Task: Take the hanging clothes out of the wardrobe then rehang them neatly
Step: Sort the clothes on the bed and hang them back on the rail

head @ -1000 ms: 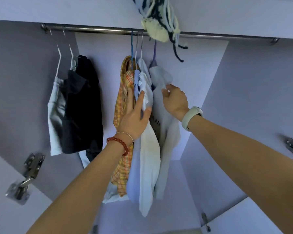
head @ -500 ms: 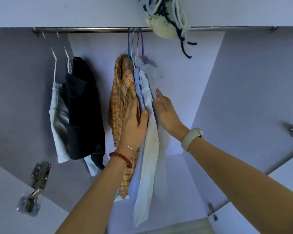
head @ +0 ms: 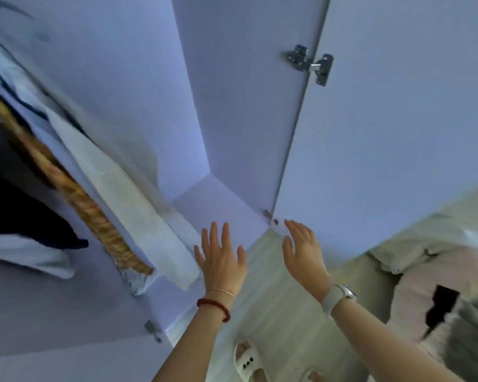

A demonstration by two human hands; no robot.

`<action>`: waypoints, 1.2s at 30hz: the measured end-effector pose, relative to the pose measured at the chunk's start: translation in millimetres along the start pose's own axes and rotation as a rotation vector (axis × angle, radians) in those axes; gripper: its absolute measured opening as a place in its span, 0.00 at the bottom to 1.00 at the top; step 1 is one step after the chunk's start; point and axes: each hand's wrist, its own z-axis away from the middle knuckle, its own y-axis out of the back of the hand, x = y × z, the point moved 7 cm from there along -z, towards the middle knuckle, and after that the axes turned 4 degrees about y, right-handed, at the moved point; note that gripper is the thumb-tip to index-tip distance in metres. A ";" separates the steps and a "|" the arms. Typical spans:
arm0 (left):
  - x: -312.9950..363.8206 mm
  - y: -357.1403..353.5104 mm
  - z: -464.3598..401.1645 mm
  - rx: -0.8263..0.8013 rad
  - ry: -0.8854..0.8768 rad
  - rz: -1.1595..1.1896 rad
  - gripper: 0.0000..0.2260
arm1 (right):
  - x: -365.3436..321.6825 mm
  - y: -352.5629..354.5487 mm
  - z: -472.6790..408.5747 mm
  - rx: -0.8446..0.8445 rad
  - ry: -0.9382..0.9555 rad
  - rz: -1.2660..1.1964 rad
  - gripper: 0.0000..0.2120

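The view is tilted and blurred. Hanging clothes fill the left side: a white garment (head: 127,205), an orange plaid shirt (head: 94,216) beside it, and a dark garment (head: 20,213) over a white one (head: 25,255) farther left. My left hand (head: 222,260) is spread flat with straight fingers just right of the white garment's hem, holding nothing. My right hand (head: 304,252) is also spread and empty, near the bottom corner of the wardrobe door (head: 384,133). The rail and hangers are out of view.
The open wardrobe door carries a metal hinge (head: 311,63) at upper right and another hinge (head: 269,216) near my right hand. A white slipper (head: 249,362) shows on the pale floor below. A bed with pale bedding (head: 439,244) lies at the right.
Both hands have let go of the hanging clothes and dropped lower, now spread and empty. The camera has swung down and to the right, away from the rail.
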 end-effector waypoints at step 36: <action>330.1 -505.2 841.2 -0.875 -2.234 -0.959 0.24 | 495.0 81.4 907.5 0.934 -1.893 -0.369 0.19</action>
